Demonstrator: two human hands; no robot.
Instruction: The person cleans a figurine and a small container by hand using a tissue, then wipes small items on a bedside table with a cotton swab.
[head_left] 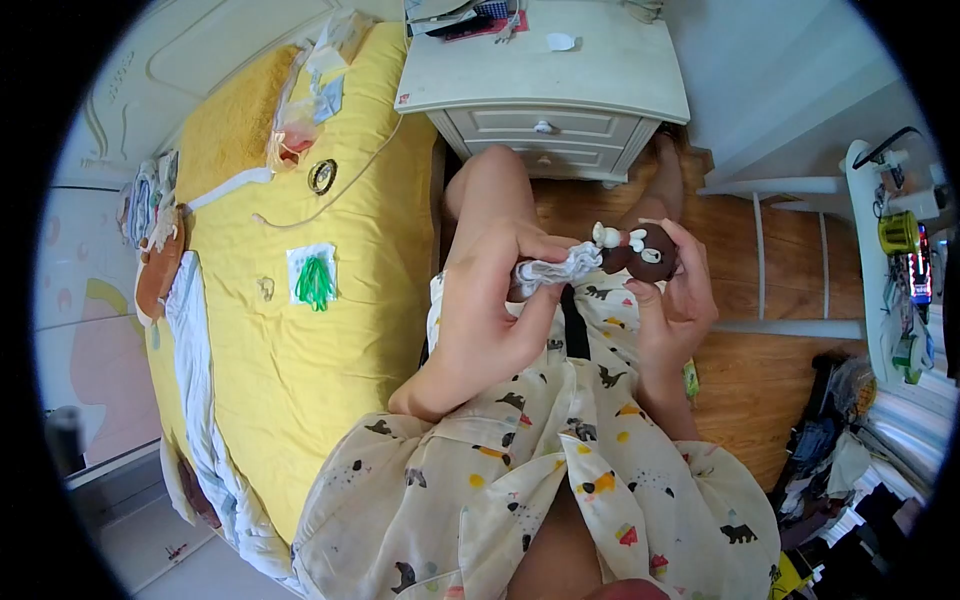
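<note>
My left hand [490, 300] pinches a crumpled white cloth [558, 268] between thumb and fingers, above my lap. The cloth reaches right up to a small brown bear figurine [652, 254], which has white parts and lies tilted on its side. My right hand [682, 300] is closed around the head end of the bear, thumb below and fingers above. Whether the cloth presses on the figurine or just meets its edge, I cannot tell. Below both hands is the patterned cream fabric [520, 440] over my lap.
To the left is a bed with a yellow sheet [350, 390], holding a packet with green bands [315, 280], a dark ring-shaped item [322, 177] and a pale cord [330, 205]. A white nightstand [590, 80] stands ahead. At right are a white shelf [868, 300] and piled clothes [850, 460].
</note>
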